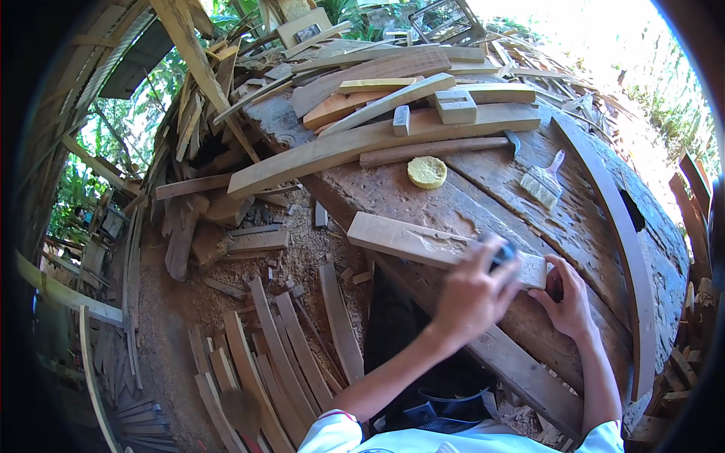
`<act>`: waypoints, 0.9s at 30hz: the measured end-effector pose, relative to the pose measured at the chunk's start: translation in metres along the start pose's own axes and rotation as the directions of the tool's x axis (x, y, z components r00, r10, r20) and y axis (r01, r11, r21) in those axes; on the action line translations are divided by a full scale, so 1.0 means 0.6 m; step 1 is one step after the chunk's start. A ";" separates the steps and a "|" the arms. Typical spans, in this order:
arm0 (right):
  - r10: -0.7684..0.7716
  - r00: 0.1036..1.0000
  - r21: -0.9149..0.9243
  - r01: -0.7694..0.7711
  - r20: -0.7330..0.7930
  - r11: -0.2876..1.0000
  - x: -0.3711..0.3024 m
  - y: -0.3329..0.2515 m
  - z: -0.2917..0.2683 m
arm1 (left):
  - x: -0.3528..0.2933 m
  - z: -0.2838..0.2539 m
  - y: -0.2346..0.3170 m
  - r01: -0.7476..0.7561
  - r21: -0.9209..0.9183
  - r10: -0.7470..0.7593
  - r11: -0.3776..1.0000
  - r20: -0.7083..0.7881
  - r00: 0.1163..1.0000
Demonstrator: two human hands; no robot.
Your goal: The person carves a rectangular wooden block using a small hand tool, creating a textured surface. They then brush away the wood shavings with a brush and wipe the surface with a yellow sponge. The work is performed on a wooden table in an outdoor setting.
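A pale, squared length of wood [404, 235] lies slantwise on the near part of the workbench, with a rough, chipped-looking patch along its upper face. My left hand [477, 293] is over its middle, fingers closed around a small dark rounded object [504, 253], blurred and mostly hidden. At the wood's right end, my right hand [566, 298] curls its fingers against the block. Something dark shows beneath those fingers, too hidden to name. Beyond the wood sit a round yellow cake-like disc [427, 173] and a paintbrush [543, 181] with pale bristles.
A wooden-handled tool with a curved metal head [438, 151] lies behind the disc. Curved planks [393, 147] and small blocks [455, 106] pile up at the back. One long curved board [615, 226] borders the bench's right side. Boards [291, 355] lean at lower left, above wood chips.
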State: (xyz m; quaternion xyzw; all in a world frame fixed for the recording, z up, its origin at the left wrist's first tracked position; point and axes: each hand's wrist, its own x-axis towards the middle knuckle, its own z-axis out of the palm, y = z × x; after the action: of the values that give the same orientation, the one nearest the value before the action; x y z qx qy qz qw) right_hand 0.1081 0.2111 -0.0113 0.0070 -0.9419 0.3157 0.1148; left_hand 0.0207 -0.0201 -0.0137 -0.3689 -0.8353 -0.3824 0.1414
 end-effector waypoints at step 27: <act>0.103 0.994 0.085 -0.107 0.046 0.991 0.002 -0.001 -0.007 | 0.007 -0.017 -0.021 -0.036 -0.049 0.039 0.998 0.072 0.997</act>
State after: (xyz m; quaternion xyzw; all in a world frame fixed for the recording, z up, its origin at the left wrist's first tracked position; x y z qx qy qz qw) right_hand 0.1077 0.2130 -0.0075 -0.0310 -0.9284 0.3619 0.0782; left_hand 0.0086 -0.0312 -0.0114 -0.4014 -0.8235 -0.3858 0.1091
